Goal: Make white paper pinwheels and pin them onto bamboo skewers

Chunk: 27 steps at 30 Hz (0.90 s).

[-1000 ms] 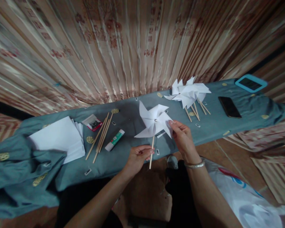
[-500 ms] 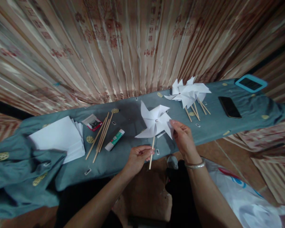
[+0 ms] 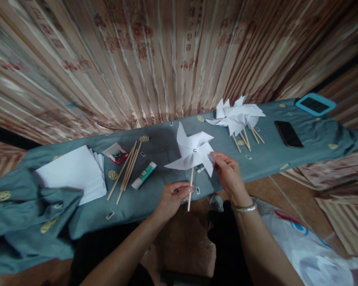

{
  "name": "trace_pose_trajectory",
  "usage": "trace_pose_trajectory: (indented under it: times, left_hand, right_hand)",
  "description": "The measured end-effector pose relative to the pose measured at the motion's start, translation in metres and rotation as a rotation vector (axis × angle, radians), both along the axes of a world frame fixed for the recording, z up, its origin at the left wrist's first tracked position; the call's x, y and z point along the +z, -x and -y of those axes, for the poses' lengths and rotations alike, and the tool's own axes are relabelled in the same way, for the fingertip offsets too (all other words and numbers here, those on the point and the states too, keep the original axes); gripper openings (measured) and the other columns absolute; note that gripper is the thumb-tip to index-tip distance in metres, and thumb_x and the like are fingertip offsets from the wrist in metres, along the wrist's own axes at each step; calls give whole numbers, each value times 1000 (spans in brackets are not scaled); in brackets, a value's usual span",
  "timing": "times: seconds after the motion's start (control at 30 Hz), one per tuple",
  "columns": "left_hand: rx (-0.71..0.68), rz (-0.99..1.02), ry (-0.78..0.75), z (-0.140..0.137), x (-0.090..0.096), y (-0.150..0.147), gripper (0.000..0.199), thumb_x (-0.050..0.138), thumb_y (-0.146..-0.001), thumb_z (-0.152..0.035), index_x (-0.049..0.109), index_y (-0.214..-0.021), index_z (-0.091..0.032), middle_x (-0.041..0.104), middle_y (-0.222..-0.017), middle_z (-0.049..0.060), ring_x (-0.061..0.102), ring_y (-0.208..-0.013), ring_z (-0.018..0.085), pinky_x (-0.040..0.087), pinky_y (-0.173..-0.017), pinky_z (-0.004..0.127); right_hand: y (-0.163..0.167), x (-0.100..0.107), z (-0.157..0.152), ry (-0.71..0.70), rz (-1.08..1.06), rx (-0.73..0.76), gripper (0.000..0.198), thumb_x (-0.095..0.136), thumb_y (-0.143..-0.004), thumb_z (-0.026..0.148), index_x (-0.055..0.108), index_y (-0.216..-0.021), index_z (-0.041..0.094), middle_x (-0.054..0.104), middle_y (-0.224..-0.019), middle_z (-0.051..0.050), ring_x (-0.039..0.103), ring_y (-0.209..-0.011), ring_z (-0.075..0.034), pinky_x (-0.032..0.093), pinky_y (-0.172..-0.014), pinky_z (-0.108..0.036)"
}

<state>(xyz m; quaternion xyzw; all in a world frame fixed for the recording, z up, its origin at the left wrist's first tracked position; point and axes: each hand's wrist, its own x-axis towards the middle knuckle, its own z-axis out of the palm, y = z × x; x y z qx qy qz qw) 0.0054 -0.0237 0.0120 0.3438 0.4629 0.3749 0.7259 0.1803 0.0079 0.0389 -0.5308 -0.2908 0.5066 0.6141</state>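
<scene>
A white paper pinwheel (image 3: 187,154) on a thin wooden stick is held up over the front part of the table, with a shiny pin at its centre. My left hand (image 3: 174,198) is closed, pinching the stick below the blades between thumb and fingers. At the pinwheel's right side, my right hand (image 3: 228,172) pinches the edge of one blade with thumb and forefinger; a bracelet circles that wrist. Several finished-looking pinwheels (image 3: 237,115) lie overlapped at the back right, their sticks pointing toward me.
On the green cloth (image 3: 161,149) to the left lie stacked white paper (image 3: 74,172), a small red-and-white packet (image 3: 115,153), several wooden sticks (image 3: 128,171) and a glue stick (image 3: 144,175). A phone (image 3: 288,134) and a blue-framed tablet (image 3: 315,104) lie right. A plastic bag (image 3: 304,242) sits below.
The pinwheel's blades have turned and tilted slightly, and its head has shifted a little left. My right hand has moved slightly left with the blade; my left hand stays on the stick.
</scene>
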Motion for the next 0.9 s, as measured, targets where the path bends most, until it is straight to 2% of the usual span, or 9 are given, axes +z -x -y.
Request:
trace_pose_trajectory:
  times: [0.47,0.9]
  left_hand:
    - [-10,-16,-14,0,-3,0,35,83,-56,-44,76,-70,-13,64,-57,3,44,-48,7,38,-50,23]
    - [28,-20,20,-1,-1,-2,34,85,-50,-44,77,-66,-14,64,-53,2,43,-45,6,37,-47,21]
  right_hand:
    - [1,3,3,41,-2,31,26,85,-58,43,70,-61,22,64,-60,4,49,-55,-10,38,-56,-24]
    - [2,0,5,47,46,99,24,81,-64,44,71,-62,23,58,-54,4,44,-52,-10,34,-50,-23]
